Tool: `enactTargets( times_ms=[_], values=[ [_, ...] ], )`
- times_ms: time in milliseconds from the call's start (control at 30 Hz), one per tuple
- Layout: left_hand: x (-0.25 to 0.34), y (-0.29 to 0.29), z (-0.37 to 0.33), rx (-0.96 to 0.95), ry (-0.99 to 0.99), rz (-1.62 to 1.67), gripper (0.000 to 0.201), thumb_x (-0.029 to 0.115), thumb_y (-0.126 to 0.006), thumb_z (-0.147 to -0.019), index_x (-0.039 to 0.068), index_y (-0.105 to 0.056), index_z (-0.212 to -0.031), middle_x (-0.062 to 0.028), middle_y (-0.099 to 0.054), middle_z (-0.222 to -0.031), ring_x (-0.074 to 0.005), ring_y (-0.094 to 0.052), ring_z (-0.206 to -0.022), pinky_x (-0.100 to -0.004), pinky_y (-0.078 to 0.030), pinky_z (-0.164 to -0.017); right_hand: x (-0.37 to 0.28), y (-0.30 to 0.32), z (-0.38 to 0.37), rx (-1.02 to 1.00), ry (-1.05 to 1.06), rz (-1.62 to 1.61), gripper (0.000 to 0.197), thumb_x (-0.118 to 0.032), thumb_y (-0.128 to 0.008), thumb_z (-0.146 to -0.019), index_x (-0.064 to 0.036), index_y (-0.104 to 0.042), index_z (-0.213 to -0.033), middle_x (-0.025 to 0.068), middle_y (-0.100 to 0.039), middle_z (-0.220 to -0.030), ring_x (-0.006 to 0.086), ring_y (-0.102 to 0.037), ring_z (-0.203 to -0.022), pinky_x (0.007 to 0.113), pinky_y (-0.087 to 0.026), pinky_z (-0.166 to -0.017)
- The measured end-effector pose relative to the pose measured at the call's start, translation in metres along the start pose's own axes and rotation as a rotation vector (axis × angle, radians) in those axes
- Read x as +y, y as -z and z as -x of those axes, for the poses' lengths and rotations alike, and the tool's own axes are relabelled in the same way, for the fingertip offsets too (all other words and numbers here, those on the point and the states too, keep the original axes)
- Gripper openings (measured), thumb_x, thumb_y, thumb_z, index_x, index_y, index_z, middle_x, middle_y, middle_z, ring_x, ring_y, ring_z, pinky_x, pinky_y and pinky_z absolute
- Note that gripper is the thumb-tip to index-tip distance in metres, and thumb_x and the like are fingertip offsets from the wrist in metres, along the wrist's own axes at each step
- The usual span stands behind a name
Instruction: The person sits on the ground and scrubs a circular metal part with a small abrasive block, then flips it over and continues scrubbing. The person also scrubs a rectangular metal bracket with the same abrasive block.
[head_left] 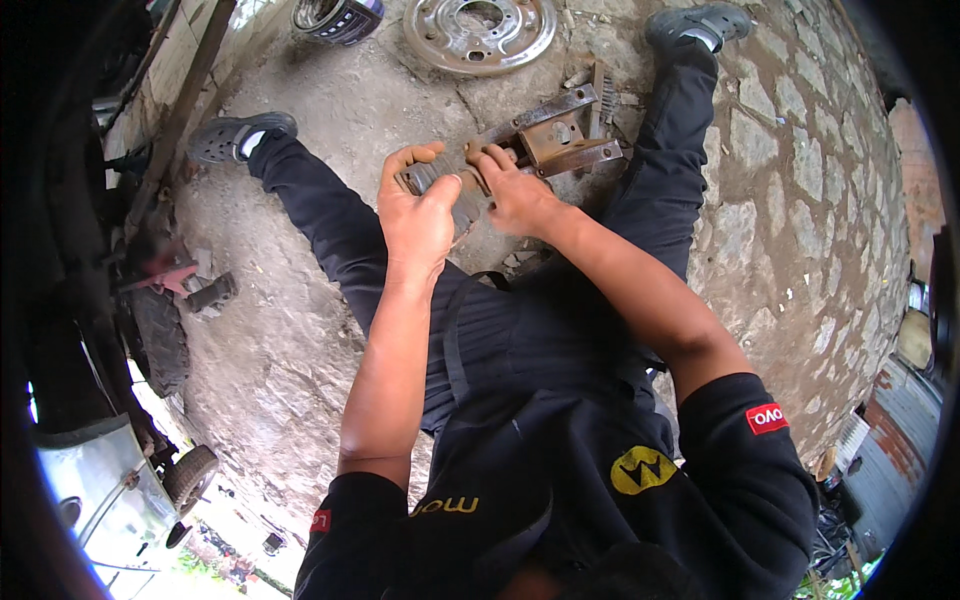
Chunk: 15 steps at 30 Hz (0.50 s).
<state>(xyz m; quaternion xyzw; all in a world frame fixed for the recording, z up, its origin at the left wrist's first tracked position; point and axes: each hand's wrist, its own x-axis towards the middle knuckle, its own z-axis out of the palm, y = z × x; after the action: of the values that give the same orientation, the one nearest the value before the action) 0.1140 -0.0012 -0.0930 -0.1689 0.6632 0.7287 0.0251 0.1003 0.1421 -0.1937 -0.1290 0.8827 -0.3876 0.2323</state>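
Between my legs, my left hand point(415, 222) is wrapped round a grey, dusty metal piece point(465, 205), its thumb pressed along the top and its index finger curled over the far side. My right hand point(520, 198) meets it from the right, fingers bent down onto the piece's right side. What lies under those fingertips is partly hidden. Just beyond my right hand, a rusty metal bracket point(545, 135) with two dark bars and a holed plate rests on the ground. A wire brush point(600, 98) lies against its far right end.
A round, rusty metal plate point(425, 42) with holes lies ahead, and a dark bucket point(345, 22) tips beside it. My legs spread to both sides. A tyre point(160, 340) and dark scraps stand at the left; stone paving point(790, 190) covers the right. Corrugated metal sheet point(905, 430) stands far right.
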Motion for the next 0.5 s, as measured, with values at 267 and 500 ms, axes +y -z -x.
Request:
enactTargets(
  times_ms=[267, 500],
  values=[
    [-0.003, 0.003, -0.002, 0.009, -0.023, -0.046, 0.035, -0.008, -0.063, -0.078, 0.003, -0.056, -0.111, -0.0110, -0.063, -0.124, -0.0163, -0.062, -0.099, -0.0307, -0.053, -0.084, 0.006, -0.009, -0.002, 0.051, -0.025, 0.045, 0.087, -0.008, -0.070, -0.079, -0.0067, -0.025, -0.153, 0.0206, -0.029, -0.159, 0.0455, -0.060, -0.119, 0.050, -0.051, -0.099],
    [-0.002, 0.003, -0.004, 0.011, -0.038, -0.028, 0.035, -0.008, -0.062, -0.079, 0.002, -0.056, -0.112, -0.0115, -0.063, -0.124, -0.0166, -0.062, -0.100, -0.0300, -0.053, -0.084, -0.004, 0.002, 0.000, 0.002, -0.052, 0.188, 0.081, -0.014, -0.066, -0.085, -0.0042, -0.024, -0.154, 0.0209, -0.020, -0.165, 0.0428, -0.061, -0.120, 0.050, -0.051, -0.099]
  ],
)
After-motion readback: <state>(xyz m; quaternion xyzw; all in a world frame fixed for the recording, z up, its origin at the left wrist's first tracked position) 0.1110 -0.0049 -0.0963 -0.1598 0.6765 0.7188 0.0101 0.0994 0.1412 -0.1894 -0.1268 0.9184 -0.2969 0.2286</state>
